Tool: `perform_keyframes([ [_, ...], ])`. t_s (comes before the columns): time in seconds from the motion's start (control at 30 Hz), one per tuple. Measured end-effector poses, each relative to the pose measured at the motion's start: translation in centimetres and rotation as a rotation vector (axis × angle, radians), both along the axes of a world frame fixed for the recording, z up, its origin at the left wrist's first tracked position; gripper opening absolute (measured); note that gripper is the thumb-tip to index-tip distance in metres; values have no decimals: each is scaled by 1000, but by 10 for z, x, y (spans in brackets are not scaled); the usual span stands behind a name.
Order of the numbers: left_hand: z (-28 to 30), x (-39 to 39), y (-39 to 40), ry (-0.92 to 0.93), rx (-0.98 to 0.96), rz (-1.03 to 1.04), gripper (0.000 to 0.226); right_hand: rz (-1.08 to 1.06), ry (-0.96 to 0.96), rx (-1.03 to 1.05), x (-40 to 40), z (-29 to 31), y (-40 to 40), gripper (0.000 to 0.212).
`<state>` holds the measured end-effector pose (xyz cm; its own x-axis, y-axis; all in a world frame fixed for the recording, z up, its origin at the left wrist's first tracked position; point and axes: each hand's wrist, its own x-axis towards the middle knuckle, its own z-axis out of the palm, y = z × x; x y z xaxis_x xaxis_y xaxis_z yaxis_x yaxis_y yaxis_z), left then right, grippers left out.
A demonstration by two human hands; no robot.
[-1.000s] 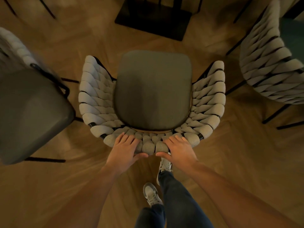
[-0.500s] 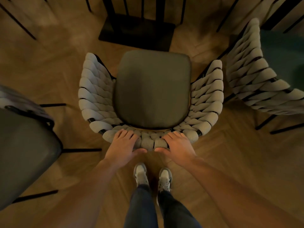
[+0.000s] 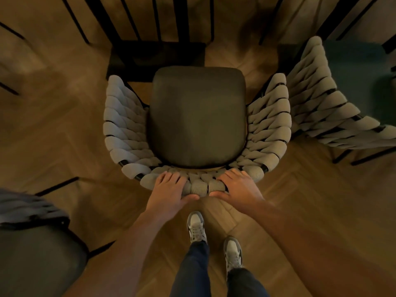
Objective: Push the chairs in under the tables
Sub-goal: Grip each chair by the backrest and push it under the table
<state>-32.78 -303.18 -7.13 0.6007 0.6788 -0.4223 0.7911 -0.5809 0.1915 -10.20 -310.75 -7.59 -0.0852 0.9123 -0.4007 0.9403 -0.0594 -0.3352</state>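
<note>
A chair (image 3: pixel 197 116) with a dark seat cushion and a curved back of thick woven grey rope stands right in front of me, seen from above. My left hand (image 3: pixel 169 194) grips the top of its backrest, fingers over the rope and thumb beneath. My right hand (image 3: pixel 237 187) grips the same rim a little to the right in the same way. The black flat table base (image 3: pixel 154 58) lies on the floor just beyond the seat's front edge, with black table legs rising behind it.
A second woven chair (image 3: pixel 325 99) stands close on the right, almost touching the armrest. A third chair with a dark seat (image 3: pixel 36 260) sits at the lower left. My feet in grey sneakers (image 3: pixel 196 228) are behind the chair on the herringbone wood floor (image 3: pixel 64 136).
The chair has moved forward with both hands on its back; the table base is nearer its seat. The left chair has dropped back toward me, and my feet have stepped forward.
</note>
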Motion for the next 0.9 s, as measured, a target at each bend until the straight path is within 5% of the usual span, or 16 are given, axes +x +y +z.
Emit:
perform_keyframes([
  [0.17, -4, 10, 34, -54, 33, -21, 76, -23, -11, 7, 9, 1, 30, 82],
  [0.9, -5, 80, 111, 14, 66, -24, 70, -39, -12, 15, 80, -3, 112, 67],
])
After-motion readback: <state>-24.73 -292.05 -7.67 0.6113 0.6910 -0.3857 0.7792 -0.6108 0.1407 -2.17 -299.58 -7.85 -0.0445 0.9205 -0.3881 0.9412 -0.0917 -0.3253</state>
